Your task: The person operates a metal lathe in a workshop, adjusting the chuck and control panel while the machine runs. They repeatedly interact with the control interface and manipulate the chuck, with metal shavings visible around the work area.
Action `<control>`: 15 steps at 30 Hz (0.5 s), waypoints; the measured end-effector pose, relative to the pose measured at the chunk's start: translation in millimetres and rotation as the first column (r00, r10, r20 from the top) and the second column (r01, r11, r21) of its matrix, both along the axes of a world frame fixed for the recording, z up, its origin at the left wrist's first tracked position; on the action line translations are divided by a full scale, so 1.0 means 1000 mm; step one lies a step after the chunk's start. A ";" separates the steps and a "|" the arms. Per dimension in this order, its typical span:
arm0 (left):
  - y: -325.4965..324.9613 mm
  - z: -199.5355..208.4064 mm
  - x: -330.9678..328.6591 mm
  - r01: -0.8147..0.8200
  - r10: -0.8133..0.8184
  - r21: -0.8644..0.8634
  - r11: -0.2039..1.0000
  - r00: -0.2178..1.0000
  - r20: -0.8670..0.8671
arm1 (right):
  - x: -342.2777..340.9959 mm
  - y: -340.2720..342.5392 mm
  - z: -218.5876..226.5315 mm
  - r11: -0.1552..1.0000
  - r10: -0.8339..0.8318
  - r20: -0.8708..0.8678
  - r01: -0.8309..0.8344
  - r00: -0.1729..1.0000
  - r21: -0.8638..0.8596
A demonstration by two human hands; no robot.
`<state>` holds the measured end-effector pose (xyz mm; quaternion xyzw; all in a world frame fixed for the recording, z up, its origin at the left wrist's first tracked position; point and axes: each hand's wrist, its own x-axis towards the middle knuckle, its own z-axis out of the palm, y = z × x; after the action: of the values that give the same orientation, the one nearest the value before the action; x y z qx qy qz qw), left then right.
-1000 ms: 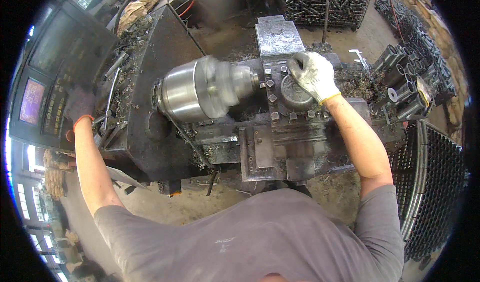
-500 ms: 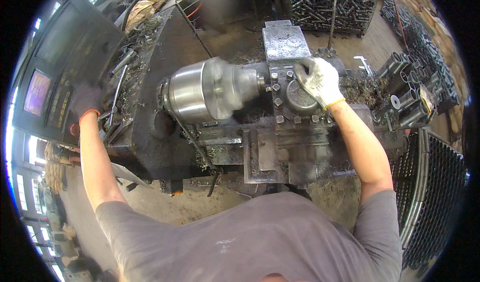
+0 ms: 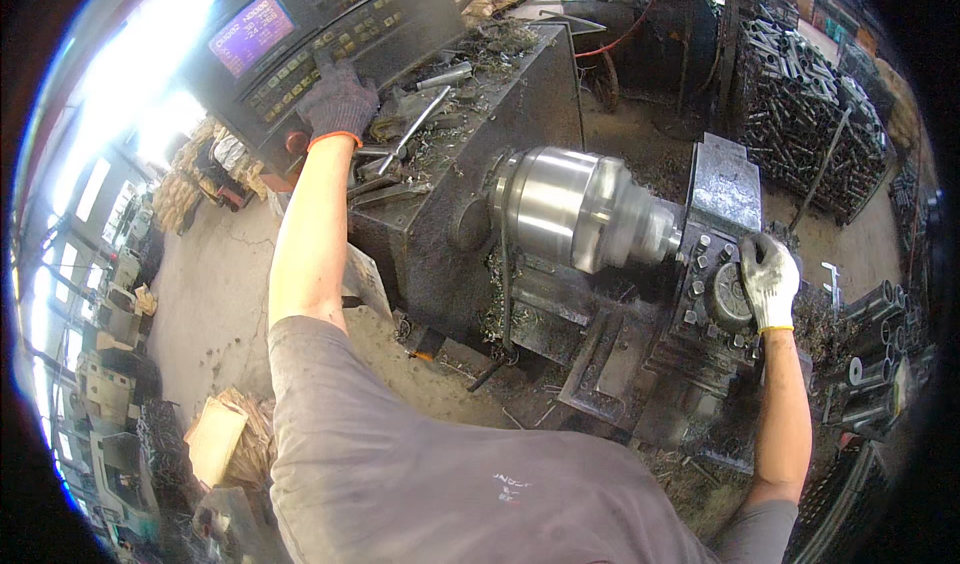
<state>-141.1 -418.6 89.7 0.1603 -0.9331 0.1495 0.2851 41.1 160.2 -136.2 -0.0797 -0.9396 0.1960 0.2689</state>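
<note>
Since 0.5 seconds ago my view has swung left, bringing the control panel (image 3: 425, 26) from about 9 o'clock to between 10 and 11, and my left hand (image 3: 340, 107), in a dark glove with an orange cuff, now lies at its keys (image 3: 283, 92). The fingers are extended, with nothing seen in their grasp; I judge that flat reach suits pressing, though I cannot tell if any key is pushed down. My right hand (image 3: 773, 279), white-gloved, stays at 3 o'clock, loosely curled at the edge of the round cap (image 3: 732, 294) on the tool post (image 3: 704, 282); whether it grips or only rests, I cannot tell. The post likely steadies me as I reach across. Toward 1 o'clock, near center, the steel chuck (image 3: 550, 199) sits between my 2 hands, its far end blurred, apparently turning, which would explain why both gloves are clear of it. At 11 o'clock a metal bar (image 3: 415, 129) lies among shavings near my left hand. At 3 o'clock, a caliper-like tool (image 3: 832, 282) lies beyond my right, probably for easy reach, near dark tubes (image 3: 875, 339).
</note>
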 end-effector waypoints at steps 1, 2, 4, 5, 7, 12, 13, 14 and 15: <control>0.000 0.001 0.001 0.002 -0.002 -0.006 1.000 1.000 -0.003 | 0.000 0.000 0.000 1.000 -0.005 0.006 0.005 1.000 0.016; 0.000 0.001 0.001 0.003 -0.003 -0.013 1.000 1.000 -0.005 | 0.000 0.000 0.000 1.000 -0.008 0.000 0.008 1.000 0.028; 0.002 0.001 0.002 0.009 -0.010 -0.041 0.999 1.000 -0.019 | 0.001 -0.001 0.000 1.000 -0.001 -0.033 0.002 0.999 0.031; 0.002 0.001 0.001 0.016 -0.016 -0.033 0.999 1.000 -0.019 | 0.001 -0.001 0.000 1.000 0.007 -0.060 -0.005 0.998 0.024; 0.002 0.002 -0.001 0.023 -0.023 -0.006 1.000 1.000 0.015 | 0.002 0.000 -0.002 1.000 0.005 -0.077 -0.004 0.997 0.010; -0.003 0.005 -0.004 -0.008 -0.001 0.071 0.997 0.992 0.123 | 0.001 0.005 -0.009 0.998 0.013 -0.120 -0.006 0.993 0.064; -0.005 0.005 -0.005 0.002 -0.010 0.081 0.997 0.995 0.100 | -0.001 0.005 -0.010 0.997 0.005 -0.139 0.006 0.990 0.080; -0.009 0.004 -0.006 0.027 -0.029 0.036 0.999 0.998 0.049 | -0.002 0.006 -0.010 0.992 -0.026 -0.116 0.040 0.993 0.118; -0.010 0.000 -0.008 0.055 -0.055 -0.009 0.998 0.998 0.001 | -0.003 0.006 -0.010 0.994 -0.011 -0.096 0.021 0.995 0.110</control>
<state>-149.4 -429.1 89.9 0.1332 -0.9367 0.1458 0.2893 38.0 166.1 -145.9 -0.0627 -0.9345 0.1450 0.3191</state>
